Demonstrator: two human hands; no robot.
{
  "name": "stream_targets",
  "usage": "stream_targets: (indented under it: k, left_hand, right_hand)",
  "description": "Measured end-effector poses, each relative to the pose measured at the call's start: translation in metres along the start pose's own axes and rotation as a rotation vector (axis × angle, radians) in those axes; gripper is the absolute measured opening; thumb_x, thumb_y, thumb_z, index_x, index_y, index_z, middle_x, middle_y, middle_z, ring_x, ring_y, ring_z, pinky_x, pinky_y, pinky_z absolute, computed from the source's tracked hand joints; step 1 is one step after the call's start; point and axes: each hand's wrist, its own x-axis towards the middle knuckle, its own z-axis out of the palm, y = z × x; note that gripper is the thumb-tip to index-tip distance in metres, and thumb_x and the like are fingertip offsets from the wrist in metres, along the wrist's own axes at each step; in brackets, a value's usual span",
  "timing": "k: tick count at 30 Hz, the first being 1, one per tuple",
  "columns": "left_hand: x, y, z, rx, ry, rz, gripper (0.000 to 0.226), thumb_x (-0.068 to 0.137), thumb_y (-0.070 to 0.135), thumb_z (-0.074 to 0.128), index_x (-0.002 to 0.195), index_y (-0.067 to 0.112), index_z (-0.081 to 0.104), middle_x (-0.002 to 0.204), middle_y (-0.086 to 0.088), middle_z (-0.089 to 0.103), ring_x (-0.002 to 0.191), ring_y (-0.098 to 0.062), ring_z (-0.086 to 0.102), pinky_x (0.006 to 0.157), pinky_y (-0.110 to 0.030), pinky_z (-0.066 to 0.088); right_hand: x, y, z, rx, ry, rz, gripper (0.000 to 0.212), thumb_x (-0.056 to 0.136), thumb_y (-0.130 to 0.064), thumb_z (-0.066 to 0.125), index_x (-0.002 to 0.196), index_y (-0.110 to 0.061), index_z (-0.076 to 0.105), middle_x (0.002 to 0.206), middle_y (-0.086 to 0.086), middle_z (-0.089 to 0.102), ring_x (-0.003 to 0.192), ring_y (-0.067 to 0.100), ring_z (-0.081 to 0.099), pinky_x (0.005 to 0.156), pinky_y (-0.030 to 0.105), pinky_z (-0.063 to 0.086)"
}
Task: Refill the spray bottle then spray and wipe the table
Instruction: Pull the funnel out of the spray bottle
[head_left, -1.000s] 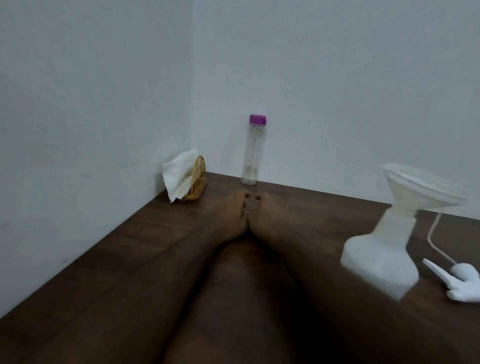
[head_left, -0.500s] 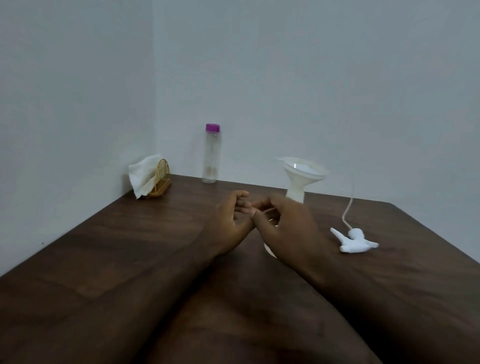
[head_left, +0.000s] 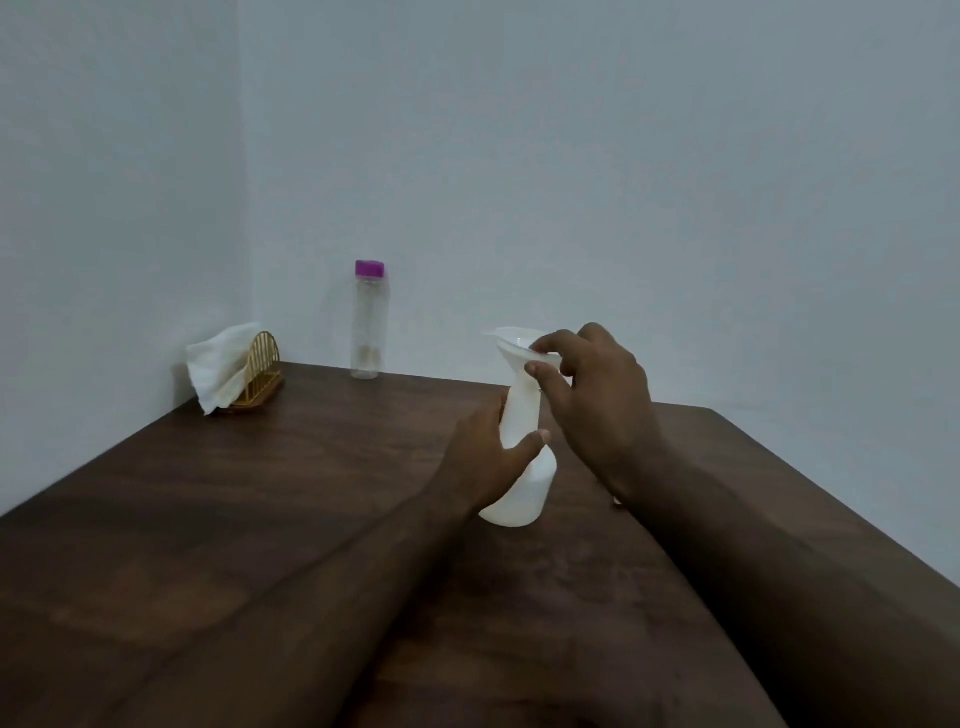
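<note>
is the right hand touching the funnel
Touching: the head view shows the right hand pinching the funnel rim, finger above and thumb below.

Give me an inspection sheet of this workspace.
Surface: dark wood table.
Job's things: spray bottle upright, funnel in its neck; clear bottle, purple cap on, by back wall; napkins in gold holder, far left corner.
Clutter: small white bit by right wrist, mostly hidden.
Grippers: left hand grips spray bottle; right hand pinches funnel rim.
Cables: nothing seen.
Surroundings: plain walls meeting in a corner.
</note>
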Motion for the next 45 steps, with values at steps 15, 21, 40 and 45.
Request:
stream_targets:
  k: [15, 21, 40, 45]
  left_hand:
    - [-0.007, -0.002, 0.005, 0.048, 0.021, -0.050, 0.054, 0.088, 0.049, 0.061, 0.132, 0.018, 0.050, 0.121, 0.008, 0.058, 0.099, -0.004, 0.050, 0.085, -0.019, 0.039]
    - [-0.009, -0.002, -0.002, 0.046, 0.013, -0.064, 0.055, 0.088, 0.049, 0.062, 0.133, 0.020, 0.048, 0.130, 0.001, 0.059, 0.101, -0.006, 0.052, 0.086, -0.019, 0.040]
    - [-0.017, -0.002, -0.013, 0.002, 0.030, -0.053, 0.047, 0.090, 0.040, 0.063, 0.130, 0.018, 0.050, 0.105, 0.014, 0.051, 0.091, -0.002, 0.051, 0.068, -0.004, 0.034]
    - [-0.017, -0.001, -0.014, -0.002, 0.024, -0.037, 0.047, 0.090, 0.040, 0.063, 0.130, 0.019, 0.050, 0.105, 0.015, 0.051, 0.084, 0.003, 0.050, 0.065, -0.004, 0.035]
  right_hand:
    - [-0.002, -0.007, -0.012, 0.134, 0.162, 0.043, 0.045, 0.085, -0.064, 0.057, 0.108, -0.025, 0.062, 0.061, -0.008, 0.053, 0.058, 0.006, 0.054, 0.058, 0.027, 0.045]
    - [0.010, -0.001, -0.006, 0.253, -0.031, 0.085, 0.018, 0.097, -0.024, 0.056, 0.101, -0.015, 0.070, 0.073, -0.007, 0.065, 0.062, 0.006, 0.058, 0.061, 0.025, 0.046]
    - [0.027, 0.027, -0.008, 1.027, -0.387, 0.718, 0.026, 0.102, -0.028, 0.048, 0.083, -0.011, 0.052, 0.062, 0.002, 0.052, 0.048, 0.014, 0.049, 0.038, 0.022, 0.033]
    - [0.024, 0.026, -0.008, 0.959, -0.322, 0.665, 0.030, 0.102, -0.029, 0.047, 0.078, -0.011, 0.051, 0.059, 0.001, 0.050, 0.047, 0.013, 0.046, 0.039, 0.023, 0.029]
